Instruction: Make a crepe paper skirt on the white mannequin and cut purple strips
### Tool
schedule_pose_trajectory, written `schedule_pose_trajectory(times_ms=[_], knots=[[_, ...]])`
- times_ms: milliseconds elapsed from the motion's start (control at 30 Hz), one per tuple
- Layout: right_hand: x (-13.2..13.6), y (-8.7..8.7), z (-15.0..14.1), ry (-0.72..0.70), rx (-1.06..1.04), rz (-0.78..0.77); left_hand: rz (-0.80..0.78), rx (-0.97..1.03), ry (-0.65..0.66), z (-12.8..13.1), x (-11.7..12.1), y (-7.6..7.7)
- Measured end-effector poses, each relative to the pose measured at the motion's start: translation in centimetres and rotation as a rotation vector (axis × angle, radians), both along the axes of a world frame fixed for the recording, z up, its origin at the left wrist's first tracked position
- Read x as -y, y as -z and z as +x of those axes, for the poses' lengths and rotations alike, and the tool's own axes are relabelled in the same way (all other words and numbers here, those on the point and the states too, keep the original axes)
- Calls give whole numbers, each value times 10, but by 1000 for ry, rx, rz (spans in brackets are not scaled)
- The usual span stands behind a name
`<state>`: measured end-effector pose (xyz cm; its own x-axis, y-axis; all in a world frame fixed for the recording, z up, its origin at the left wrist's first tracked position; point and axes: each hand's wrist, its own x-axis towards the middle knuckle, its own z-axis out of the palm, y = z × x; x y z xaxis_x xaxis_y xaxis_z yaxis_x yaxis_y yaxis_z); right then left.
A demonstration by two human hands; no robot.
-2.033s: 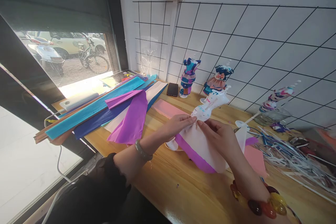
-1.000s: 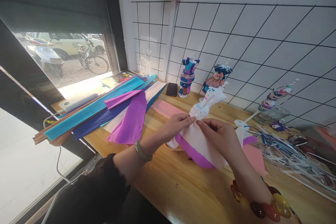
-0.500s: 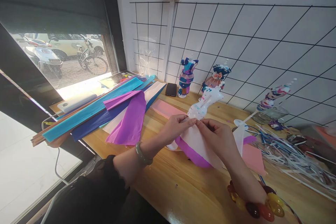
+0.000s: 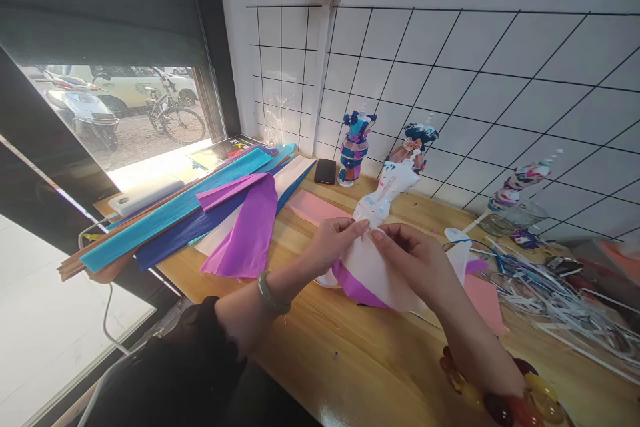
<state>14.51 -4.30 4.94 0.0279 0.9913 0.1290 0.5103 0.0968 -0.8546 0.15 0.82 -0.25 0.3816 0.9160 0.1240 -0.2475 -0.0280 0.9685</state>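
A small white mannequin [image 4: 383, 192], dotted with coloured specks, leans away from me over the table. Around its lower part hangs a skirt of white crepe paper [image 4: 373, 267], with purple paper [image 4: 359, 287] showing under the hem. My left hand [image 4: 334, 240] pinches the white paper's top edge at the mannequin's waist. Close by on the other side, my right hand [image 4: 413, 257] grips the same edge between thumb and fingers. The thumbs are slightly apart. A stretch of the paper is hidden behind my right hand.
Coloured paper strips [image 4: 185, 203] lie at the left near the window. Behind stand a dressed mannequin [image 4: 354, 147], another [image 4: 415, 137] and a black phone [image 4: 325, 171]. Wires and strips [image 4: 555, 307] tangle at the right, beside pink paper [image 4: 484, 300] and a leaning dressed mannequin [image 4: 523, 183].
My thumbs have moved slightly apart along the white paper's edge. The mannequin has shifted a little to the left, and the purple hem shows less beneath the white.
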Motion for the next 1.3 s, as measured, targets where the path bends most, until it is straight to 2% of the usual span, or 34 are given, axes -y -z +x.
schedule_pose_trajectory(times_ms=[233,500,733,1100,1300], knots=[[0,-4,7,-12,9,-50,-5,28,23,-2,0,-4],[7,-7,0,-21,-20,-47,-44,58,46,-3,1,-7],[9,-7,-5,-22,-14,23,-93,106,124,-4,1,-9],[7,0,-8,100,76,124,-35,125,127,-3,3,-5],[5,3,-6,127,97,156,-19,41,102,-3,4,-5]])
